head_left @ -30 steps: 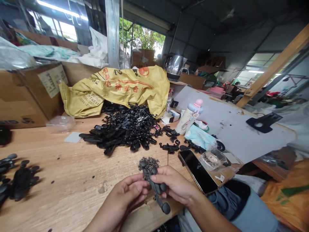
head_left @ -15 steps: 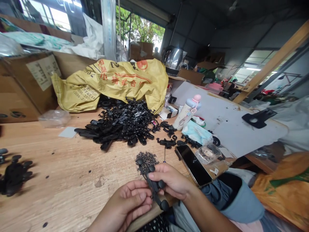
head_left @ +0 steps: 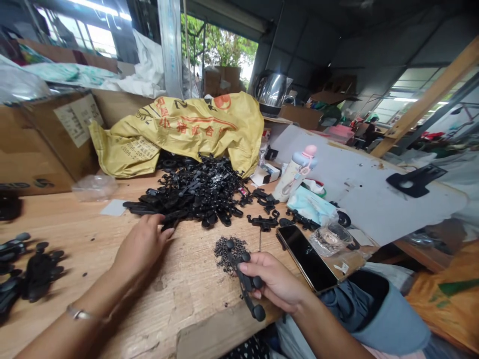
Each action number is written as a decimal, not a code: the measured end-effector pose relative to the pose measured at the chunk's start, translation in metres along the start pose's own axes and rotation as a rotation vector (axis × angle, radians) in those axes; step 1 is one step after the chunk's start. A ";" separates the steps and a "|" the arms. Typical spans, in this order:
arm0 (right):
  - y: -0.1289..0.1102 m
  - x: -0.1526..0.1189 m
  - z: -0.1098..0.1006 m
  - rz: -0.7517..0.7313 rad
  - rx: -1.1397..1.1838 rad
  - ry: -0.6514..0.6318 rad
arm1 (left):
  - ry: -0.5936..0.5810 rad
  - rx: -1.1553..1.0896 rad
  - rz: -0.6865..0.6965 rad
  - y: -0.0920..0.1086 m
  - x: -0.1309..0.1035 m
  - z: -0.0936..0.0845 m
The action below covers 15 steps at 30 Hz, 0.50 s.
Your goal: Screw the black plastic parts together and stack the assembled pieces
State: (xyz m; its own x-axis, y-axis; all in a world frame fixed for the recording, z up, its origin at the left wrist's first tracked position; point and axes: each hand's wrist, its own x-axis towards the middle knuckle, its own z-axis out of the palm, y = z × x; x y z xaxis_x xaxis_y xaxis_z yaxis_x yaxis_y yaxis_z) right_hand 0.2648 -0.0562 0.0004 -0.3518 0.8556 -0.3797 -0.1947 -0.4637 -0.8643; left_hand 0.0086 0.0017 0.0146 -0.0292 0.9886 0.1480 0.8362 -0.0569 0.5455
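Note:
My right hand [head_left: 277, 281] holds a black plastic bracket [head_left: 245, 281] with round knobs at its ends, thumb on top, above the near edge of the table. My left hand [head_left: 142, 244] reaches to the front left of a heap of black plastic parts [head_left: 202, 189]. Its fingers and thumb close around the end of an elongated black part [head_left: 170, 219] lying there; the fingertips are partly hidden. Just behind the bracket lies a small pile of tiny dark pieces [head_left: 224, 249], which look like screws.
Several assembled black brackets [head_left: 39, 271] lie at the left. A yellow sack [head_left: 209, 119] drapes behind the heap, beside a cardboard box [head_left: 33, 149]. To the right are a phone [head_left: 307, 259], a clear plastic cup [head_left: 331, 238], a bottle [head_left: 294, 174] and a screwdriver [head_left: 260, 239].
My left hand has let go of the bracket and moved forward and left to the heap. The right hand still holds the bracket. The view has shifted slightly left.

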 end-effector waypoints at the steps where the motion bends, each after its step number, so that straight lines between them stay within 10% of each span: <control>1: 0.000 -0.001 0.001 0.006 0.007 -0.004 | 0.010 0.053 0.004 -0.002 0.011 -0.002; 15: 0.006 -0.003 -0.010 0.024 0.073 0.052 | -0.205 0.272 0.180 -0.022 0.017 -0.015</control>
State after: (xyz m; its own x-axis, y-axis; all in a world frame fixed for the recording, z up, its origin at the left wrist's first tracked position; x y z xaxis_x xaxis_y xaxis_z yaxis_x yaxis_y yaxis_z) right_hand 0.2734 -0.0590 -0.0071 -0.3095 0.8541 -0.4181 -0.2541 -0.4980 -0.8291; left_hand -0.0184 0.0178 0.0174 0.2181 0.9752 0.0386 0.9335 -0.2200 0.2831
